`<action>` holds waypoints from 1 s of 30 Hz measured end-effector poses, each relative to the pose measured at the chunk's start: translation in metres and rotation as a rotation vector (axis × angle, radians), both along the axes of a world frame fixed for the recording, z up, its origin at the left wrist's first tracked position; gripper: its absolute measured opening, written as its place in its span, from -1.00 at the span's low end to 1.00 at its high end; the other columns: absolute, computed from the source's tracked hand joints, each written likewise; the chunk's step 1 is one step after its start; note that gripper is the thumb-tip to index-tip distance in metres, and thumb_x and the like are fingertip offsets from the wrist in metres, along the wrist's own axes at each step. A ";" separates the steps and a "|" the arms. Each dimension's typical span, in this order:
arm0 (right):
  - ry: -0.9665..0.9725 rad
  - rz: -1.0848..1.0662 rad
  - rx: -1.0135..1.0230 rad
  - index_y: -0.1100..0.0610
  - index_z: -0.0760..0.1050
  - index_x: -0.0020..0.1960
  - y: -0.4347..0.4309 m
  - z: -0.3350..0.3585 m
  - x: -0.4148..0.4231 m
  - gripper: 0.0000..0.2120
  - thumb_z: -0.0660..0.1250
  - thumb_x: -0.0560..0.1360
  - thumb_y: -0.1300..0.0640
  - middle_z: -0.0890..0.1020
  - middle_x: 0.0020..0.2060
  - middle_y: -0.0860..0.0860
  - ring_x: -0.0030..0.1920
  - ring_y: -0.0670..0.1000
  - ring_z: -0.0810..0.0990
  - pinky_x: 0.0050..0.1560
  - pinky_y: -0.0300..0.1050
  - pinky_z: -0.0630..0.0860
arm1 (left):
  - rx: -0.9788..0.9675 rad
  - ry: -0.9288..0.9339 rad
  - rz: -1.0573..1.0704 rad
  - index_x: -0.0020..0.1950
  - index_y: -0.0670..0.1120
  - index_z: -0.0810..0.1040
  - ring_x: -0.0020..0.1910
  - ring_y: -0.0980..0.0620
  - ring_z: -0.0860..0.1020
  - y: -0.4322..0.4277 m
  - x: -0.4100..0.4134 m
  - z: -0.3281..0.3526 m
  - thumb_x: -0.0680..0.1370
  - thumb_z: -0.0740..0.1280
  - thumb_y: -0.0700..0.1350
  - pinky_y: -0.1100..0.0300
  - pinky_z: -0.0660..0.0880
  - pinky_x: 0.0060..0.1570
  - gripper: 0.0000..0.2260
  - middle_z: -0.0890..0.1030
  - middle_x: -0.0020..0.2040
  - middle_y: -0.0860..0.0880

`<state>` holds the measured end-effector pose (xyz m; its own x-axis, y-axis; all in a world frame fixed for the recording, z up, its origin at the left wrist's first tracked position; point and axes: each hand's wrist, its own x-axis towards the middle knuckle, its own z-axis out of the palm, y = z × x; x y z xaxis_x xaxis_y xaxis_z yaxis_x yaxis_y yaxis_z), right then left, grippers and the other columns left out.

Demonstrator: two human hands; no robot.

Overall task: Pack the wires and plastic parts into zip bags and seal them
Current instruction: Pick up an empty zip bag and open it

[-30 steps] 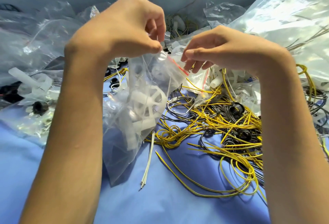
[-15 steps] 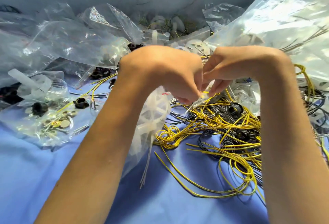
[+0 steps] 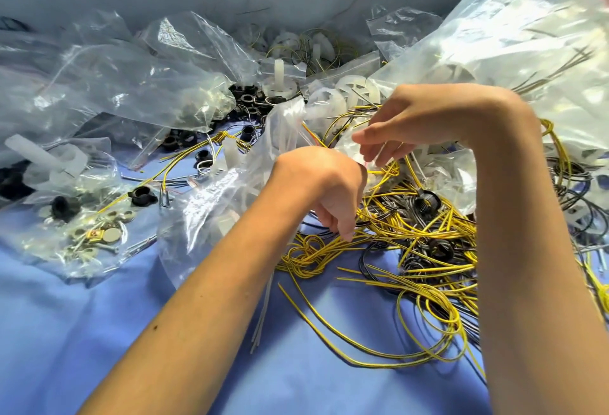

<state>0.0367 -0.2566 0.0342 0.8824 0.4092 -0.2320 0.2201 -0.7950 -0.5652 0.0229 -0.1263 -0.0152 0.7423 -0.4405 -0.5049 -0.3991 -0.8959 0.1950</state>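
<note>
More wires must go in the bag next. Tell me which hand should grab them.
Left. The left hand is down in the yellow wires, fingers curled round strands. The right hand is higher, by the mouth of the zip bag, likely better for holding it open.

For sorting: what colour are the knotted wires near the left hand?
The knotted wires are yellow, dark-striped; head view.

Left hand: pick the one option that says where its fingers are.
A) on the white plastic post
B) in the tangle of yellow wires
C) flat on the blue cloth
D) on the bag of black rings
B: the left hand has its curled fingers down in the yellow wires, just right of the clear zip bag.
</note>
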 end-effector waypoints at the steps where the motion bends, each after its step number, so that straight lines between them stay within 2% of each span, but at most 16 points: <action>1: 0.000 0.000 -0.005 0.19 0.65 -0.13 0.000 0.000 0.000 -0.70 0.30 0.54 -0.03 0.71 -0.29 -0.04 -0.19 -0.09 0.70 -0.02 -0.16 0.61 | 0.017 -0.015 -0.009 -0.29 -0.07 0.59 -0.49 0.22 0.53 -0.001 0.000 -0.001 0.39 0.49 0.01 0.36 0.35 -0.52 -0.81 0.54 -0.55 0.13; 4: 0.001 0.005 -0.017 0.18 0.65 -0.11 0.002 0.000 0.000 -0.70 0.29 0.54 -0.04 0.72 -0.26 -0.04 -0.19 -0.11 0.70 -0.04 -0.19 0.60 | 0.045 -0.071 -0.043 -0.27 -0.06 0.63 -0.45 0.17 0.52 -0.003 -0.002 -0.002 0.40 0.46 0.01 0.35 0.37 -0.46 -0.84 0.54 -0.50 0.11; 8: 0.005 0.026 -0.021 0.17 0.65 -0.08 0.002 0.002 -0.001 -0.70 0.28 0.55 -0.04 0.72 -0.21 -0.02 -0.17 -0.12 0.70 -0.06 -0.25 0.60 | 0.000 -0.103 -0.042 -0.31 -0.05 0.61 -0.46 0.18 0.50 0.000 -0.004 0.005 0.41 0.40 -0.01 0.45 0.27 -0.63 -0.85 0.57 -0.44 0.09; 11: -0.017 0.081 0.000 0.11 0.66 -0.09 0.003 0.007 -0.005 -0.71 0.27 0.54 -0.07 0.72 -0.22 -0.04 -0.20 -0.19 0.68 -0.13 -0.33 0.58 | -0.089 -0.101 -0.047 -0.26 -0.02 0.61 -0.41 0.26 0.52 0.009 -0.005 0.020 0.49 0.37 0.01 0.45 0.37 -0.48 -0.83 0.59 -0.40 0.12; 13: -0.033 0.109 0.058 0.12 0.66 -0.08 0.004 0.011 -0.006 -0.69 0.26 0.54 -0.07 0.72 -0.24 -0.04 -0.23 -0.20 0.66 -0.10 -0.29 0.57 | -0.150 -0.146 -0.069 -0.29 0.01 0.56 -0.41 0.27 0.51 0.016 -0.006 0.031 0.52 0.33 0.01 0.36 0.38 -0.38 -0.80 0.57 -0.40 0.13; 16: -0.045 0.133 0.157 0.12 0.65 -0.11 0.008 0.013 -0.009 -0.60 0.23 0.49 -0.17 0.72 -0.22 -0.02 -0.18 -0.13 0.66 0.01 -0.18 0.56 | -0.228 -0.227 -0.078 -0.31 0.01 0.50 -0.33 0.15 0.51 0.024 -0.008 0.041 0.56 0.27 -0.01 0.25 0.41 -0.31 -0.76 0.56 -0.36 0.08; 18: -0.062 0.146 0.198 0.08 0.64 -0.16 0.006 0.015 -0.011 -0.52 0.18 0.37 -0.30 0.72 -0.21 -0.03 -0.14 -0.10 0.67 -0.01 -0.19 0.54 | -0.339 -0.217 -0.053 -0.29 -0.02 0.48 -0.28 0.06 0.55 0.027 -0.010 0.045 0.59 0.23 -0.08 0.21 0.48 -0.23 -0.75 0.57 -0.31 0.03; 20: -0.076 0.205 0.206 0.04 0.64 -0.17 0.002 0.017 -0.013 -0.51 0.21 0.35 -0.35 0.72 -0.19 -0.04 -0.12 -0.11 0.67 -0.04 -0.20 0.52 | -0.469 -0.193 -0.024 -0.25 -0.04 0.46 -0.28 0.04 0.55 0.029 -0.012 0.049 0.61 0.18 -0.16 0.21 0.51 -0.23 -0.77 0.52 -0.30 0.00; 22: -0.052 0.274 0.200 0.08 0.62 -0.07 -0.001 0.017 -0.014 -0.56 0.32 0.37 -0.29 0.71 -0.13 -0.01 -0.09 -0.09 0.66 -0.01 -0.15 0.53 | -0.554 -0.223 0.000 -0.23 0.03 0.47 -0.34 0.11 0.54 0.034 -0.013 0.053 0.61 0.17 -0.17 0.20 0.51 -0.24 -0.76 0.50 -0.31 0.03; 24: -0.011 0.299 0.214 0.14 0.60 0.03 -0.002 0.016 -0.013 -0.56 0.40 0.32 -0.17 0.70 -0.15 0.02 -0.13 -0.03 0.66 -0.06 -0.16 0.55 | -0.586 -0.274 0.027 -0.27 -0.02 0.47 -0.38 0.17 0.54 0.037 -0.012 0.055 0.62 0.19 -0.14 0.22 0.51 -0.28 -0.74 0.53 -0.33 0.04; 27: -0.075 0.274 0.217 0.21 0.61 -0.02 0.000 0.012 -0.010 -0.55 0.36 0.28 -0.13 0.50 -0.34 0.08 -0.29 0.00 0.43 -0.27 -0.22 0.38 | -0.598 -0.303 0.085 -0.20 -0.11 0.48 -0.43 0.22 0.52 0.038 -0.011 0.056 0.65 0.13 -0.10 0.36 0.48 -0.39 -0.73 0.53 -0.33 0.02; 29: -0.133 0.246 0.205 0.30 0.60 -0.02 0.000 0.012 -0.007 -0.47 0.31 0.30 -0.15 0.40 -0.34 0.11 -0.29 -0.01 0.35 -0.28 -0.28 0.42 | -0.658 -0.275 0.142 -0.23 -0.12 0.46 -0.42 0.18 0.51 0.039 -0.011 0.057 0.66 0.10 -0.11 0.40 0.45 -0.41 -0.70 0.51 -0.36 0.00; 30: -0.158 0.231 0.195 0.28 0.61 -0.04 -0.001 0.012 -0.007 -0.50 0.29 0.33 -0.15 0.40 -0.34 0.11 -0.30 -0.02 0.36 -0.27 -0.32 0.43 | -0.683 -0.233 0.168 -0.21 -0.15 0.48 -0.39 0.13 0.51 0.041 -0.011 0.057 0.67 0.08 -0.13 0.36 0.46 -0.37 -0.69 0.51 -0.35 -0.02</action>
<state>0.0296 -0.2575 0.0467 0.7802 0.6255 0.0021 0.4785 -0.5946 -0.6462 0.0119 -0.0858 0.0416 0.8818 -0.4713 0.0197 -0.3665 -0.6582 0.6576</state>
